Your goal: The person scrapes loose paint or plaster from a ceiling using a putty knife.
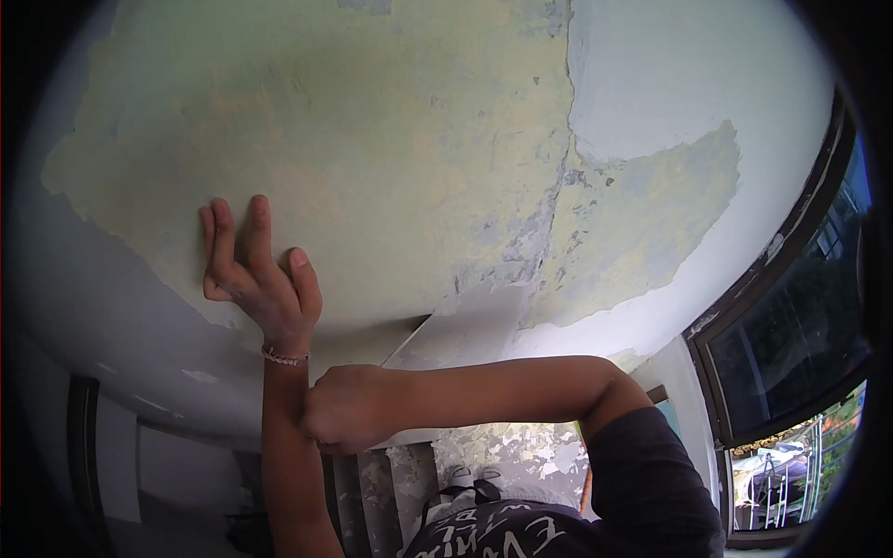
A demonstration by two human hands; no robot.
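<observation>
My left hand (265,279) is raised at the wall (400,167), its fingers spread and holding nothing, with a braided bracelet on the wrist. My right hand (352,409) is closed in a fist beside my left forearm, just below the bracelet. Its fingers hide whatever may be inside. Above the fist, a thin straight edge (409,339) with a dark shadow stands against the wall; I cannot tell whether it is a flap of paint or a tool. The wall shows a large bare yellow-green patch between white and grey paint, with a rough crack (555,209) running down it.
Steps (377,493) strewn with paint flakes lie below, and more flakes (521,446) cover the floor around my feet (474,476). A dark-framed window (712,372) is at the right, with railings outside. A dark upright frame (82,437) stands at the lower left.
</observation>
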